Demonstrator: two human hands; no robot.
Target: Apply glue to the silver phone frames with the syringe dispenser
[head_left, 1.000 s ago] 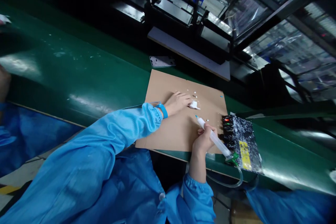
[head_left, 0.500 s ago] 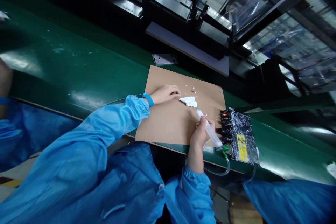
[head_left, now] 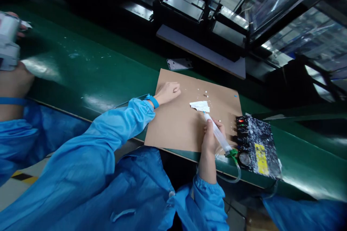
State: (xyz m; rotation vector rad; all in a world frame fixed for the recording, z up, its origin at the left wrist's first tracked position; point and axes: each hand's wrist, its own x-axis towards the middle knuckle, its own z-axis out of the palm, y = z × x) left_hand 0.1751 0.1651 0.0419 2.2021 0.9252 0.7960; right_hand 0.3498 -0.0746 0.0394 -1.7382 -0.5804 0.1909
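Gripping a clear syringe (head_left: pixel 220 138), the right hand (head_left: pixel 210 140) tips it onto white tissue (head_left: pixel 200 106); left hand (head_left: pixel 168 92) fisted, empty.

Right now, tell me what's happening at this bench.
A person in a blue smock sits at a green conveyor belt. The right hand holds a syringe dispenser, its tip at a small white piece lying on a cardboard sheet. The left hand rests closed on the cardboard, apart from the piece. A spattered control box sits beside it.
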